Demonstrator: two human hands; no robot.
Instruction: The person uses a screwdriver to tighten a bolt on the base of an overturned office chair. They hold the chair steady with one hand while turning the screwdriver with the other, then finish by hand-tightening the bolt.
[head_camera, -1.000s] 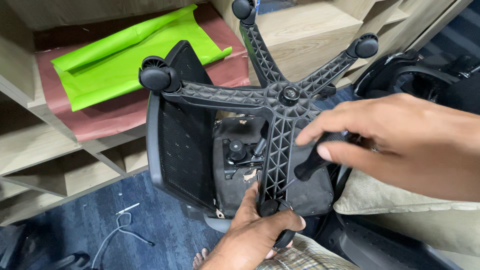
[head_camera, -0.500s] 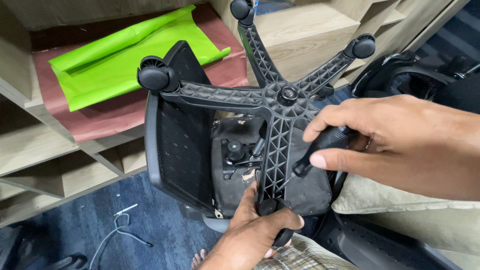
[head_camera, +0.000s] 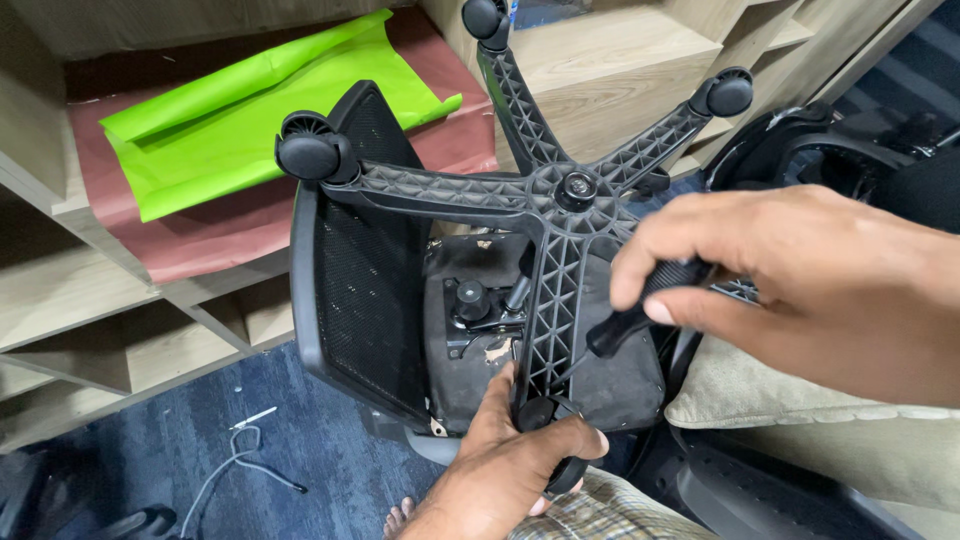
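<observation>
An upturned black office chair lies with its star base facing me, castors at the arm ends. My left hand is wrapped around the nearest castor at the bottom of the base. My right hand grips the black handle of a screwdriver, whose thin shaft points down-left toward the ribbed base arm just above that castor. The mesh chair back and the seat underside with its knob show behind the base.
Wooden shelving stands at the left, with green paper on brown paper. A white cable lies on the blue carpet. A beige cushion and another black chair sit at the right.
My right hand has turned on the screwdriver handle, with fingers shifting their grip. The left hand and the chair have stayed in place.
</observation>
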